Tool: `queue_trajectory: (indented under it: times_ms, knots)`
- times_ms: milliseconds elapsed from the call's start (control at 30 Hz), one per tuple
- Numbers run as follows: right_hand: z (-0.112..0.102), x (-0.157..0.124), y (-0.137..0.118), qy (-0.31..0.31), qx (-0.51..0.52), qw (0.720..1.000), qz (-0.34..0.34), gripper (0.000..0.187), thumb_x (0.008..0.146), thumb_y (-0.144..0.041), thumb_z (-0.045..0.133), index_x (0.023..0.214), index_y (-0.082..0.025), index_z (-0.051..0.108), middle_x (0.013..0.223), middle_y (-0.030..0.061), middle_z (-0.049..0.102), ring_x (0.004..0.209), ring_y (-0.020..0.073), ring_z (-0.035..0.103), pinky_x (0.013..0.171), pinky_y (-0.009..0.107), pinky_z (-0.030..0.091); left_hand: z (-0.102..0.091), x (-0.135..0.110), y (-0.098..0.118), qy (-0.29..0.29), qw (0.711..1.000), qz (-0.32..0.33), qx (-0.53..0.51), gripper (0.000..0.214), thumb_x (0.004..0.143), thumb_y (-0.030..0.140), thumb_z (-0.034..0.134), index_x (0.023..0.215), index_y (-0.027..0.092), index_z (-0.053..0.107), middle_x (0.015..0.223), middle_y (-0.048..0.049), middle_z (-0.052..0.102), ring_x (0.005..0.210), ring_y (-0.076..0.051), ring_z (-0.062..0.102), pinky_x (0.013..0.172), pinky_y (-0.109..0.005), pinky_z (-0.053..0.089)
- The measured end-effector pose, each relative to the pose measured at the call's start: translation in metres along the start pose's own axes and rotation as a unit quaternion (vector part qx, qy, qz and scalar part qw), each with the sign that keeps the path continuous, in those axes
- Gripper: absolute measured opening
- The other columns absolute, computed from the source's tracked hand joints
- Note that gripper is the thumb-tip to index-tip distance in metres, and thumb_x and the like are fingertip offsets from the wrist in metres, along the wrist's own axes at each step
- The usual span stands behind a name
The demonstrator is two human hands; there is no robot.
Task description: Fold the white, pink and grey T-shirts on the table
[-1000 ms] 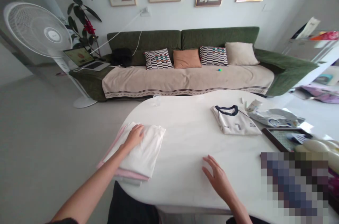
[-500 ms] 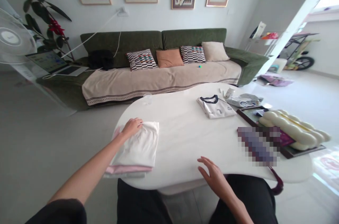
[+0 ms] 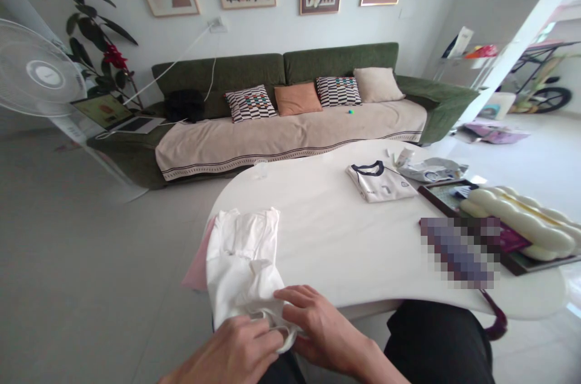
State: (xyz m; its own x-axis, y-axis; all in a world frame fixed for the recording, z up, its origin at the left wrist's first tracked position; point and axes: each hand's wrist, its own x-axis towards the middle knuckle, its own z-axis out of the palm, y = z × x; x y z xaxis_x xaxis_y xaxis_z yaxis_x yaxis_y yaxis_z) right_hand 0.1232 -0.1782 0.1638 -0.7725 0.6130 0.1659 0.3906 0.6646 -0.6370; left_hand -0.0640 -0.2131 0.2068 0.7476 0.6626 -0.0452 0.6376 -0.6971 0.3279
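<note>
Left hand [image 3: 240,351], right hand [image 3: 320,329] now gripping white garment [image 3: 242,263] | pink cloth [image 3: 200,263] part-hidden

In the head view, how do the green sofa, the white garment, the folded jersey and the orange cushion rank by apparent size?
1. green sofa
2. white garment, though it is nearest the camera
3. folded jersey and orange cushion: look about alike, so not ranked

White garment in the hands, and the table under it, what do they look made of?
White garment: soft matte fabric, likely cotton knit; it droops off the table and bunches where the left hand and right hand pinch it. Table: hard, smooth white top with slight sheen, perhaps lacquer or stone; the look leaves it open.
</note>
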Motion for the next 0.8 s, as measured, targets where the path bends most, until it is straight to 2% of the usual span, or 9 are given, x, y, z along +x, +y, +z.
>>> queue_trajectory:
  times_ms: [33, 133, 167, 300, 400, 567, 667, 733, 800]
  knots:
    - [-0.008, -0.003, -0.005, 0.006, 0.024, 1.000, -0.012, 0.029, 0.075, -0.019, 0.051, 0.104, -0.019, 0.054, 0.130, 0.0072, 0.045, 0.120, 0.0178, 0.039, 0.099, 0.031, 0.031, -0.004, -0.001, 0.001, 0.008, 1.000, 0.009, -0.011, 0.016, 0.087, 0.021, 0.038, 0.084, 0.024, 0.053, 0.077, -0.0012, 0.061, 0.067, -0.014, 0.055, 0.061, -0.023, 0.041]
    - [-0.027, -0.005, -0.019, -0.016, 0.059, 0.995, -0.073, 0.054, 0.070, -0.017, 0.054, 0.122, -0.017, 0.042, 0.136, 0.0091, 0.038, 0.126, 0.0190, 0.031, 0.103, 0.031, 0.025, -0.015, 0.007, 0.010, -0.001, 0.999, 0.047, -0.009, 0.017, 0.086, 0.018, 0.039, 0.082, 0.024, 0.054, 0.078, -0.0015, 0.062, 0.071, -0.014, 0.056, 0.061, -0.024, 0.040]
    - [-0.031, -0.005, -0.021, -0.027, 0.058, 0.994, -0.088, 0.055, 0.069, -0.016, 0.054, 0.123, -0.017, 0.042, 0.136, 0.0093, 0.038, 0.126, 0.0190, 0.030, 0.104, 0.031, 0.025, -0.019, 0.011, 0.015, -0.010, 0.998, 0.056, -0.003, 0.018, 0.086, 0.017, 0.039, 0.081, 0.024, 0.054, 0.078, -0.0016, 0.062, 0.071, -0.014, 0.056, 0.060, -0.024, 0.040]
    - [-0.038, -0.007, -0.015, -0.010, -0.001, 0.999, -0.053, 0.022, 0.073, -0.015, 0.053, 0.095, -0.019, 0.057, 0.118, 0.0061, 0.054, 0.117, 0.0184, 0.040, 0.099, 0.030, 0.030, -0.034, 0.022, 0.027, -0.014, 1.000, 0.023, 0.013, 0.019, 0.088, 0.020, 0.036, 0.080, 0.023, 0.054, 0.074, -0.0009, 0.062, 0.064, -0.014, 0.055, 0.058, -0.025, 0.037]
    - [-0.045, -0.017, -0.003, 0.002, -0.050, 0.998, -0.031, 0.011, 0.072, -0.015, 0.055, 0.082, -0.020, 0.057, 0.108, 0.0047, 0.059, 0.111, 0.0190, 0.044, 0.095, 0.032, 0.033, -0.042, 0.020, 0.026, -0.017, 1.000, -0.010, -0.011, 0.016, 0.088, 0.026, 0.039, 0.083, 0.024, 0.055, 0.076, 0.0002, 0.062, 0.069, -0.015, 0.056, 0.062, -0.025, 0.038]
    - [-0.070, -0.034, 0.005, 0.014, -0.135, 0.991, -0.018, 0.012, 0.071, -0.011, 0.050, 0.078, -0.020, 0.052, 0.091, 0.0031, 0.060, 0.098, 0.0166, 0.050, 0.100, 0.036, 0.028, -0.045, 0.008, 0.002, -0.026, 0.997, -0.071, -0.032, 0.009, 0.079, 0.029, 0.053, 0.083, 0.025, 0.059, 0.082, -0.0012, 0.063, 0.078, -0.018, 0.056, 0.068, -0.024, 0.040]
    - [-0.099, -0.043, -0.003, 0.103, -0.177, 0.979, -0.011, 0.016, 0.071, -0.007, 0.041, 0.073, -0.022, 0.046, 0.072, -0.0008, 0.055, 0.070, 0.0128, 0.051, 0.098, 0.037, 0.030, -0.051, 0.006, -0.023, -0.033, 0.994, -0.098, -0.021, 0.013, 0.078, 0.030, 0.052, 0.073, 0.024, 0.062, 0.076, -0.0016, 0.063, 0.075, -0.018, 0.056, 0.068, -0.025, 0.040]
    - [-0.120, -0.050, -0.010, 0.165, -0.208, 0.964, -0.017, 0.018, 0.074, -0.007, 0.037, 0.068, -0.023, 0.042, 0.061, -0.0024, 0.050, 0.059, 0.0128, 0.047, 0.088, 0.034, 0.039, -0.064, 0.005, -0.037, -0.029, 0.993, -0.110, -0.006, 0.018, 0.080, 0.031, 0.049, 0.070, 0.026, 0.063, 0.073, -0.0004, 0.064, 0.073, -0.017, 0.057, 0.070, -0.025, 0.039]
    - [-0.139, -0.062, -0.016, 0.188, -0.229, 0.955, -0.005, 0.018, 0.078, -0.011, 0.038, 0.066, -0.024, 0.041, 0.060, -0.0014, 0.049, 0.057, 0.0138, 0.046, 0.070, 0.029, 0.043, -0.083, -0.001, -0.048, -0.020, 0.994, -0.106, 0.008, 0.019, 0.081, 0.033, 0.048, 0.071, 0.029, 0.063, 0.071, 0.0024, 0.064, 0.070, -0.015, 0.056, 0.069, -0.024, 0.039]
